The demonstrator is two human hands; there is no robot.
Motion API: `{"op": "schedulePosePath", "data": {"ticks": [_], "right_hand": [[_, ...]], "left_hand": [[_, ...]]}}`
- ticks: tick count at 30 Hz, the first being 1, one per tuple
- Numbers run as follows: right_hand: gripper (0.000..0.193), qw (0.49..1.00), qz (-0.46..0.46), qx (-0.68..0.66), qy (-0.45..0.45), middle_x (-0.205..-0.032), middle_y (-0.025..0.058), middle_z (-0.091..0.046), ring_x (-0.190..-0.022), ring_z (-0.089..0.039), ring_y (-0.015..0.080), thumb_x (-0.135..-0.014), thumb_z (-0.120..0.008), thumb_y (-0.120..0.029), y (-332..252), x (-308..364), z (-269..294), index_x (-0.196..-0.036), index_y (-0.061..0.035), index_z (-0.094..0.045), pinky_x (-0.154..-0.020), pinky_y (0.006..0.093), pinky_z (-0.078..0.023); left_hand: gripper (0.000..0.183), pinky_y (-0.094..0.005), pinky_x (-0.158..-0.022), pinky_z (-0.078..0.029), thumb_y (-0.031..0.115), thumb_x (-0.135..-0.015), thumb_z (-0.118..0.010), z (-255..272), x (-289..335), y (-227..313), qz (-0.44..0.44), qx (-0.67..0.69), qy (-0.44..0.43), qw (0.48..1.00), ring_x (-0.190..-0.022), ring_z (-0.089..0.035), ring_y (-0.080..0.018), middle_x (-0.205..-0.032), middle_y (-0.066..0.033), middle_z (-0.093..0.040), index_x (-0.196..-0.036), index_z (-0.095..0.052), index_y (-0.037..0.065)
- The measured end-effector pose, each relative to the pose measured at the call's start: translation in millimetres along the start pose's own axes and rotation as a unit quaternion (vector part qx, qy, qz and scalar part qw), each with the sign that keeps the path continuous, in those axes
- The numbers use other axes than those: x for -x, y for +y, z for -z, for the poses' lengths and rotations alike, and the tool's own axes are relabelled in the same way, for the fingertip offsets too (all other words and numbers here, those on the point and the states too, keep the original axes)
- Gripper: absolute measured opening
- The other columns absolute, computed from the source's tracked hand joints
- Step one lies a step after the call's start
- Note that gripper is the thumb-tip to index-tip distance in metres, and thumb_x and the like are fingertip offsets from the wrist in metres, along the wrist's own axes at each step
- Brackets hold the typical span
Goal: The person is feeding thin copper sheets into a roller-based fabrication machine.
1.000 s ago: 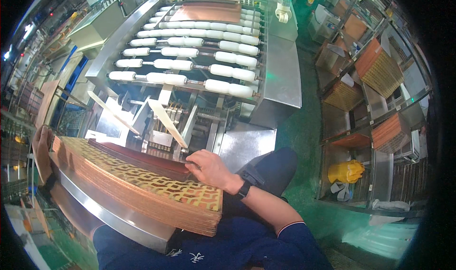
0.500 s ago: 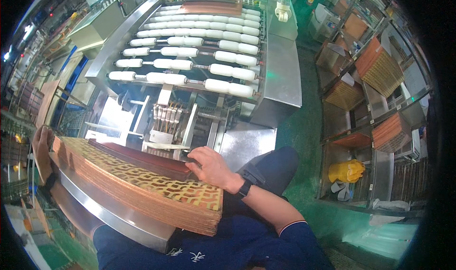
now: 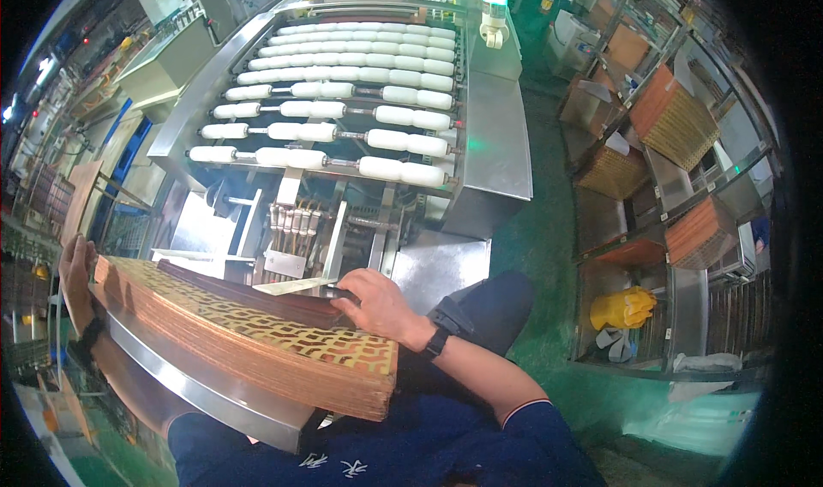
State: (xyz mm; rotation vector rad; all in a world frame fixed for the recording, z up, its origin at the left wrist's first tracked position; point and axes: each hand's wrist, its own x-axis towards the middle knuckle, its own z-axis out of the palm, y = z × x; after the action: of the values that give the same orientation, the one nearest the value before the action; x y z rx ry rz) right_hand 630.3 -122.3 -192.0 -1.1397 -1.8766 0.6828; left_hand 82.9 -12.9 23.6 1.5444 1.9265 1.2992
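Note:
A thick stack of thin copper-edged panels (image 3: 249, 341), patterned yellow and copper on its upper face, lies slanted in front of me on a shiny metal support (image 3: 206, 393). My left hand (image 3: 77, 273) holds the stack's far left end, some of its fingers hidden behind it. My right hand (image 3: 377, 307) is closed round the dark handle of a knife-like tool with a flat pale blade (image 3: 296, 286) pointing left. The blade is just above a dark reddish-brown strip (image 3: 249, 297) along the stack's far side. Whether blade and strip touch, I cannot tell.
Beyond the stack stands a metal conveyor machine with rows of white rollers (image 3: 343, 77) and a signal lamp (image 3: 495, 3) at its far right. To the right, a metal rack (image 3: 669, 221) holds more panel stacks and yellow gloves (image 3: 623, 307). The floor (image 3: 540, 230) is green.
My right hand has closed round the dark handle, and the pale blade has come up over the strip. The copper sheet on the far rollers has moved away under the cover.

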Motion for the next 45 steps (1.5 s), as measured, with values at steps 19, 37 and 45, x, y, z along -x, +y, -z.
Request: {"op": "schedulePosePath", "data": {"ticks": [19,37,45], "right_hand": [[0.03,1.0,0.016,0.01,-0.002,-0.108,0.0154,-0.068,-0.102,-0.064,0.0357,-0.081,-0.079,-0.018,2.9,-0.4,-2.6,-0.105,-0.0021,-0.069,-0.09,0.0431,-0.053],[0.037,0.984,-0.143,-0.089,0.066,-0.107,0.016,-0.068,-0.088,-0.066,0.0265,-0.091,-0.076,-0.025,8.5,-0.2,12.6,-0.118,-0.0015,-0.066,-0.078,0.0355,-0.053],[0.067,0.939,-0.111,-0.154,-0.286,-0.118,0.0097,-0.068,-0.112,-0.062,0.0212,-0.086,-0.078,-0.053,-18.2,-20.6,19.1,-0.127,-0.0016,-0.064,-0.096,0.0369,-0.049]], "left_hand": [[0.032,-0.0238,-0.078,-0.048,0.028,-0.104,-0.06,-9.3,5.2,14.6,0.01,0.003,-0.003,1.0,-0.086,-0.059,-0.009,-0.094,0.0004,-0.064,-0.117,-0.068,-0.001],[0.034,-0.0276,-0.09,-0.049,0.03,-0.102,-0.063,-5.8,20.4,15.3,0.016,0.023,0.044,0.999,-0.095,-0.066,-0.0146,-0.103,-0.0078,-0.072,-0.118,-0.07,0.0],[0.034,-0.0296,-0.09,-0.05,0.031,-0.103,-0.062,-1.2,9.7,13.4,0.053,-0.019,0.055,0.997,-0.093,-0.066,-0.0136,-0.104,-0.0079,-0.074,-0.119,-0.071,0.003]]}}
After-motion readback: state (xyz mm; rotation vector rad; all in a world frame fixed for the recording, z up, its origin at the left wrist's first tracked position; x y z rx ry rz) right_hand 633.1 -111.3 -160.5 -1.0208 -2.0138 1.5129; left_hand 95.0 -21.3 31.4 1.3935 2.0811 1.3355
